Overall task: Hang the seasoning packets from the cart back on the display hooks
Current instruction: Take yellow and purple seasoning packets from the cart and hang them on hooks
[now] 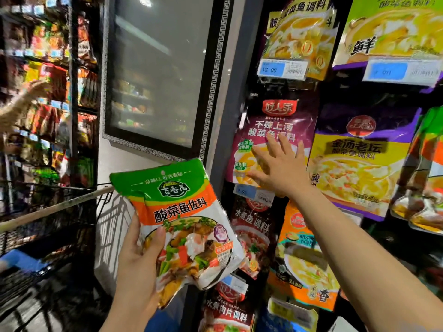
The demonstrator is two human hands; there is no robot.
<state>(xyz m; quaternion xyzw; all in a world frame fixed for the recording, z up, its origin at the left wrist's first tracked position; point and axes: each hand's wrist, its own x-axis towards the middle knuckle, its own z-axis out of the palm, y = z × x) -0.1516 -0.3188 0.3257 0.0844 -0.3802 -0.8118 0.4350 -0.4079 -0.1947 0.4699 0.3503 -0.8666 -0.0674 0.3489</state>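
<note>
- The left hand (141,264) is gripping a seasoning packet (182,219) by its lower left corner, thumb lying across the front, and holding it up tilted before the display.
- This packet is showing a green top band with a round logo, an orange stripe, bold black Chinese lettering on white, and a picture of a fish dish with vegetables below; its film is looking slightly crumpled.
- The right hand (278,166) is reaching forward with fingers spread and straight, pressing flat against the lower part of a purple packet (275,130) hanging on the display, holding nothing.
- Just under that hand a blue-and-white price tag (254,193) is sitting at a hook's end.
- Around it, more hanging packets are filling the rack: a red one (251,233) and an orange one (302,262) below, a purple-and-yellow one (357,168) to the right.
- At lower left, the black wire cart (48,226) is standing near the packet.
- Farther back, a dark glass-fronted panel (158,73) and blurred stocked shelves (45,92) are lining the aisle.
</note>
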